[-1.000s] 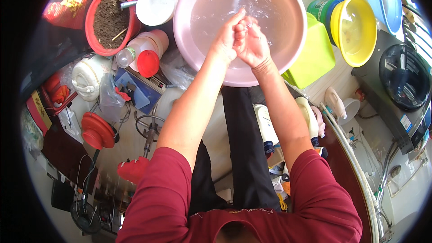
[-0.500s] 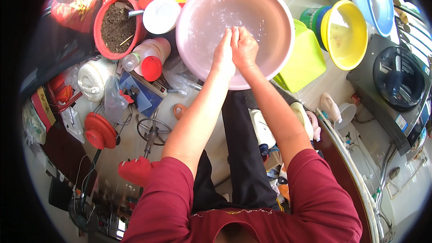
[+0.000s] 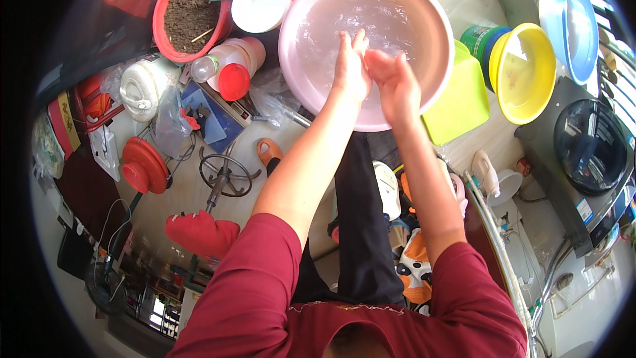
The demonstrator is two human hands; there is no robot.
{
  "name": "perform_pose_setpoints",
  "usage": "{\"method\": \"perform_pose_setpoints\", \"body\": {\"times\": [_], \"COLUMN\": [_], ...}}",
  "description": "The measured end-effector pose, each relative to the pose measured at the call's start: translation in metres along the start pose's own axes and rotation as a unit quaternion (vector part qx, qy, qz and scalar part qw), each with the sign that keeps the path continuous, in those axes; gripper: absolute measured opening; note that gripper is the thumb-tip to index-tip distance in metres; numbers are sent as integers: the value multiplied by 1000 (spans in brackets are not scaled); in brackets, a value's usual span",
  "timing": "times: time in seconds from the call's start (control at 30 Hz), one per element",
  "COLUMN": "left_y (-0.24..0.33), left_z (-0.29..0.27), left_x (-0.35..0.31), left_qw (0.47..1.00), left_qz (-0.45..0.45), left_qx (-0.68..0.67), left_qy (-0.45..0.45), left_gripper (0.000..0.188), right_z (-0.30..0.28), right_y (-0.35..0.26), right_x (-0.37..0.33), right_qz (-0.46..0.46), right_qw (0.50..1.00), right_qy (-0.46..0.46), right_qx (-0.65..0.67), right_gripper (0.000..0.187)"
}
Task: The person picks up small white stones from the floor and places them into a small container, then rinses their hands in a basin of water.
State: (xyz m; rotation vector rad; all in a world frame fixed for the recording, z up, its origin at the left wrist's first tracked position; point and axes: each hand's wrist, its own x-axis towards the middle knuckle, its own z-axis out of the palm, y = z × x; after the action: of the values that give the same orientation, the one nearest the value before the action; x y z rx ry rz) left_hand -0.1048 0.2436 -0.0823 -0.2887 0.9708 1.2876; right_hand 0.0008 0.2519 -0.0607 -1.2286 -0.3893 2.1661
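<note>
A wide pink basin [image 3: 289, 59] of water [image 3: 324, 23] stands at the far side, in front of my outstretched arms. Over its near part I hold my left hand [image 3: 351, 69], palm turned inward, with the fingers reaching forward and a little apart. My right hand [image 3: 397, 86] is just beside it, its fingers stretched out and angled toward the left one. The two hands are nearly touching at the fingers, while the palms are apart. Nothing shows in either hand.
Left of the basin are a red pot [image 3: 159, 23] of soil, a white tub [image 3: 260, 5] and a red-lidded jar [image 3: 234, 82]. To the right stand a lime green container [image 3: 464, 103], a yellow basin [image 3: 523, 76] and a blue basin [image 3: 581, 33].
My hands were pressed together over the water; now they have parted, with the fingers opened out. The surroundings have shifted in view, the basin a little to the right.
</note>
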Motion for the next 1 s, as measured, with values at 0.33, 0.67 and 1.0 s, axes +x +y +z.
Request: {"method": "perform_pose_setpoints", "body": {"times": [0.33,0.67,1.0], "left_y": [4,26,20], "left_z": [105,123,149], "left_x": [-107,-117,-167], "left_qw": [990,989,905], "left_qz": [91,76,327], "left_qx": [103,-127,269], "left_qy": [-45,-12,36], "left_gripper": [64,28,23], "right_z": [70,82,105], "right_y": [-74,-98,-123], "right_x": [-7,-53,-89], "right_qz": [-67,30,-44], "right_qw": [964,965,995], "right_qy": [188,-117,87], "right_qx": [-175,235,3], "right_gripper": [53,42,33]}}
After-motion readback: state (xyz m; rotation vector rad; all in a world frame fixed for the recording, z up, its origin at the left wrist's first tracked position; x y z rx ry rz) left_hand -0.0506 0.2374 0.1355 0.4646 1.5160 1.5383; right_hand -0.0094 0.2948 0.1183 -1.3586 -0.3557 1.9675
